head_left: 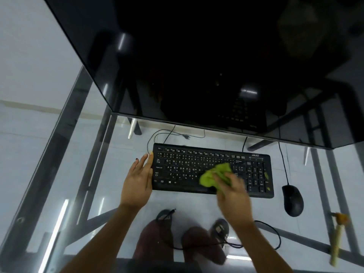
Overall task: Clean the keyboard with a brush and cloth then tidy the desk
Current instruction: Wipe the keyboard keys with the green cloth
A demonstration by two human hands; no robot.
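Observation:
A black keyboard (189, 160) lies flat on the glass desk (98, 194), under the monitor. My left hand (137, 180) rests open against the keyboard's left edge, fingers spread. My right hand (233, 196) is blurred and grips a crumpled green cloth (215, 174) pressed onto the keys right of the middle. A brush (337, 239) with a pale handle and orange-brown bristles lies on the desk at the far right, apart from both hands.
A large dark monitor (197, 66) fills the top. A black mouse (292, 200) sits right of the keyboard, its cable running back. A loose black cable (271, 227) loops near the front edge. Through the glass show the metal frame, legs and feet.

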